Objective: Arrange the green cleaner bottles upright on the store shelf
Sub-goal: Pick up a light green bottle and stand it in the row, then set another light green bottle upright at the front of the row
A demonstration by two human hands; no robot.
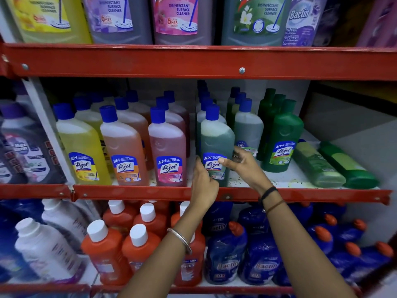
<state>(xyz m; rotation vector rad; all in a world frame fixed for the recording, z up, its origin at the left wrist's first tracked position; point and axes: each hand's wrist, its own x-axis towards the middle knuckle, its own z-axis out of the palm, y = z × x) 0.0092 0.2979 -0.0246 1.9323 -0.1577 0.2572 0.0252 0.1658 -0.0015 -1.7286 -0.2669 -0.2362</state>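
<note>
The left hand has its fingers curled against the lower left side of a grey-green Lizol bottle, and the right hand wraps the lower right side, thumb laid across the blue label; together they grip it upright at the front edge of the middle shelf. Its label reads "ALL in 1" above "Lizol", and the cap is blue. A silver bangle sits on the left wrist, dark bands on the right.

Just beside it to the right stands another pale green bottle with a blue cap, its tag showing "FREE", then a dark green Lizol bottle with a green cap, upright, more green-capped ones lined up behind. Further right, two green bottles lie flat on their sides on the shelf, touching each other.

To the left stand pink, orange and yellow Lizol bottles, all blue-capped, in rows. The shelf above holds large jugs reading "DISINFECTANT SURFACE CLEANER" and "6 HRS", plus a purple "Bactin FLOOR CLEANER Lavender". Below are orange bottles with white caps and blue bottles marked "Bactin"
</note>
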